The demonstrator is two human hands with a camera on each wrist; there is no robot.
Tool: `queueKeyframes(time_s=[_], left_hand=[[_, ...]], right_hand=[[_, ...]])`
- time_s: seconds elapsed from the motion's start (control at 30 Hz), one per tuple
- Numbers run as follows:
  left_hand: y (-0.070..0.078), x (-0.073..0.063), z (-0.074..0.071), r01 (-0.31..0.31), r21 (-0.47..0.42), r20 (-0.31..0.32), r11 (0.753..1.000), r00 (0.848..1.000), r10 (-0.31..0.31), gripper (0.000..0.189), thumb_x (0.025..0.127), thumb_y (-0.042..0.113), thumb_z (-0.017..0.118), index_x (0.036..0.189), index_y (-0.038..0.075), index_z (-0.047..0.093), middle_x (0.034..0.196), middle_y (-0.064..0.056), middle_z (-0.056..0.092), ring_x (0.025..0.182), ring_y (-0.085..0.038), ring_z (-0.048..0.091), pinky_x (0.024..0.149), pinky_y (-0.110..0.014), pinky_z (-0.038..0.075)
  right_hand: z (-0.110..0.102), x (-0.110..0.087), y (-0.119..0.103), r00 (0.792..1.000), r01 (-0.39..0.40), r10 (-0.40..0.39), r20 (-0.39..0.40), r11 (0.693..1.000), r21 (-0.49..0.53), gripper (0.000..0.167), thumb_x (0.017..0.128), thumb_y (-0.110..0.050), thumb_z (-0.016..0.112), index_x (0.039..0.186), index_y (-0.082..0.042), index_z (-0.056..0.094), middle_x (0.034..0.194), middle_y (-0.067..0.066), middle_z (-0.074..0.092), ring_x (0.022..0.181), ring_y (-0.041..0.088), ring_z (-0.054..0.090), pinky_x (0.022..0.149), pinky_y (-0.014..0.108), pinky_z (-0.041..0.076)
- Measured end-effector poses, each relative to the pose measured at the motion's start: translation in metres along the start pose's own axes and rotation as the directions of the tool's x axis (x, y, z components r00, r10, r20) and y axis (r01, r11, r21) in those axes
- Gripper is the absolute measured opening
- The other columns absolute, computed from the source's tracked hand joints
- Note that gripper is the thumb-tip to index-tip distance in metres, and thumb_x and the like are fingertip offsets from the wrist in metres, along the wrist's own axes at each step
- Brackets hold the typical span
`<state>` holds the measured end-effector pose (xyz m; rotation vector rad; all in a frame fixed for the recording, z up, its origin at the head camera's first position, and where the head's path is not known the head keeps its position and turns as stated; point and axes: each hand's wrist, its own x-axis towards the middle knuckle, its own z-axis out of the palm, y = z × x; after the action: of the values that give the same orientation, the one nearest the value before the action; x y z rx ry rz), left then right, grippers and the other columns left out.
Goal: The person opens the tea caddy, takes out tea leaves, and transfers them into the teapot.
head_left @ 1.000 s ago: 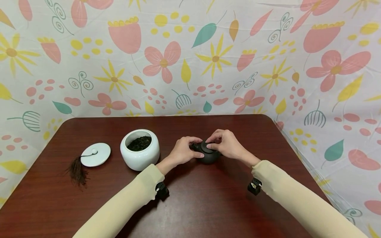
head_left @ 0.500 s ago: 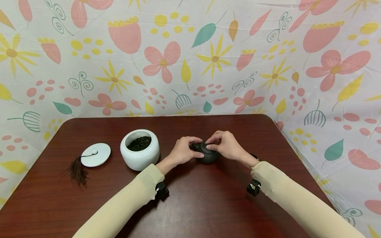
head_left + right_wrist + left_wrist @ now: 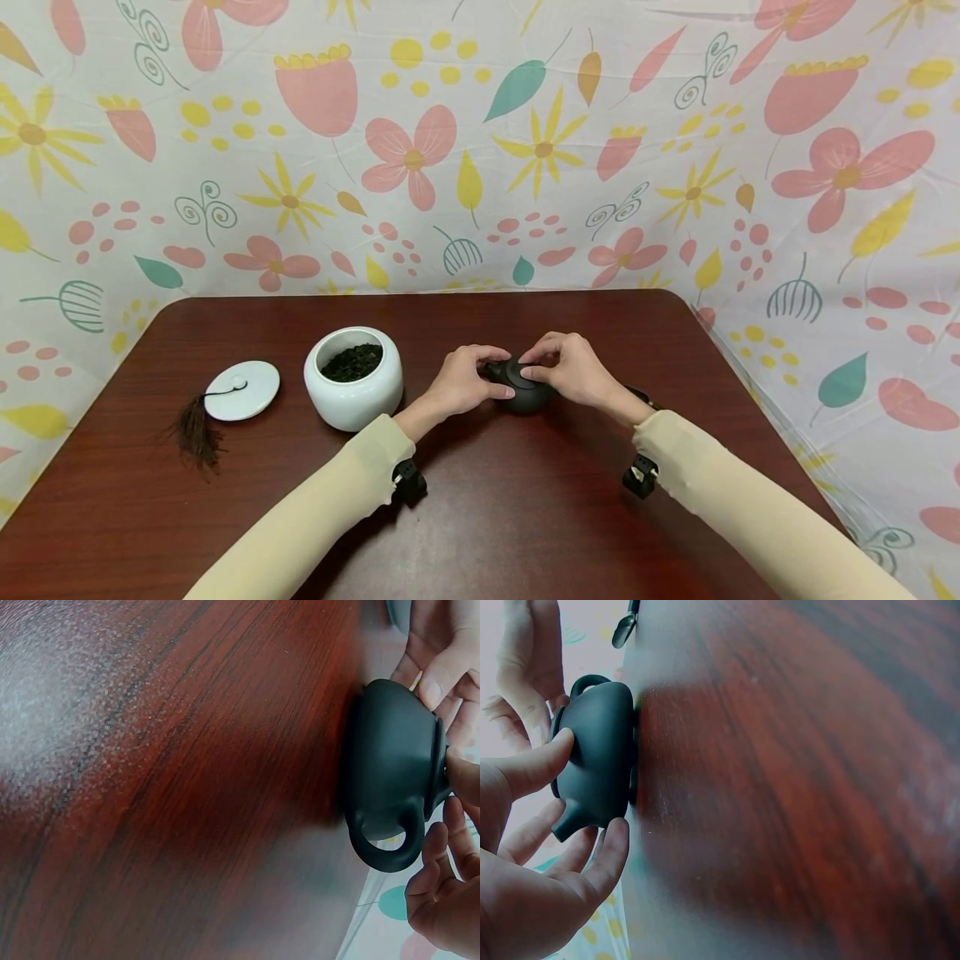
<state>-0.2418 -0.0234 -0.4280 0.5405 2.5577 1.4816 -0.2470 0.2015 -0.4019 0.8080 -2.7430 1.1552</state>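
Note:
A small black teapot [image 3: 525,398] stands on the table in the head view, between both hands. My left hand [image 3: 459,382] holds it from the spout side. In the left wrist view the thumb lies against the body and the fingers curl about the spout [image 3: 571,819]. My right hand [image 3: 573,367] pinches the top of the teapot's lid [image 3: 438,769], which sits on the pot; its knob is hidden by the fingers. The loop handle [image 3: 390,859] points toward the right arm and is free of the fingers.
Left of the hands stands a white jar [image 3: 352,404] without its lid, holding dark tea leaves [image 3: 351,363]. Its white lid [image 3: 243,392] with a brown tassel [image 3: 197,433] lies farther left. A dark spoon-shaped thing [image 3: 623,631] lies beyond the teapot, mostly behind the right wrist.
My right forearm has shifted slightly, and a dark edge shows behind the wrist. Both hands stay on the teapot, which has not visibly moved.

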Motion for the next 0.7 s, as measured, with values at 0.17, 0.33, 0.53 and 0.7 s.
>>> queueKeyframes(time_s=[0.17, 0.33, 0.53, 0.7], left_hand=[[-0.0005, -0.0002, -0.0004, 0.0, -0.001, 0.0, 1.0, 1.0, 0.0, 0.054, 0.083, 0.015, 0.093, 0.134, 0.012, 0.073, 0.132, -0.005, 0.07, 0.121, -0.026, 0.066, 0.103, -0.043, 0.051], [0.0, -0.0001, -0.0008, -0.005, 0.004, 0.007, 1.0, 1.0, 0.005, 0.054, 0.084, 0.015, 0.092, 0.134, 0.012, 0.072, 0.132, -0.004, 0.07, 0.122, -0.026, 0.065, 0.103, -0.043, 0.051], [0.0002, -0.0011, -0.0029, -0.004, 0.009, 0.013, 1.0, 1.0, 0.004, 0.054, 0.085, 0.018, 0.092, 0.134, 0.012, 0.072, 0.131, -0.004, 0.071, 0.121, -0.025, 0.066, 0.102, -0.042, 0.051], [0.0001, -0.0055, -0.0062, -0.006, 0.005, 0.006, 1.0, 1.0, 0.006, 0.056, 0.086, 0.016, 0.091, 0.137, 0.009, 0.069, 0.131, -0.007, 0.07, 0.12, -0.026, 0.067, 0.102, -0.043, 0.052]], right_hand=[[0.0003, 0.0001, -0.0003, 1.0, 0.0, 0.0, 0.003, 1.0, 0.003, 0.012, 0.09, -0.004, 0.085, 0.101, -0.008, 0.085, 0.094, 0.001, 0.071, 0.086, 0.021, 0.061, 0.075, 0.037, 0.05], [-0.0006, -0.0003, -0.0006, 1.0, -0.001, 0.001, 0.002, 1.0, 0.005, 0.013, 0.09, -0.005, 0.085, 0.102, -0.007, 0.084, 0.096, 0.002, 0.071, 0.091, 0.023, 0.064, 0.08, 0.042, 0.053], [-0.002, -0.001, -0.0021, 1.0, -0.013, 0.013, 0.0, 1.0, 0.005, 0.017, 0.089, -0.006, 0.086, 0.106, -0.006, 0.083, 0.095, 0.003, 0.071, 0.089, 0.023, 0.063, 0.08, 0.044, 0.052], [-0.0039, 0.0001, -0.0038, 0.999, -0.035, 0.035, -0.021, 0.999, 0.007, 0.02, 0.088, -0.007, 0.087, 0.107, -0.007, 0.083, 0.094, 0.004, 0.07, 0.085, 0.021, 0.061, 0.074, 0.038, 0.05]])
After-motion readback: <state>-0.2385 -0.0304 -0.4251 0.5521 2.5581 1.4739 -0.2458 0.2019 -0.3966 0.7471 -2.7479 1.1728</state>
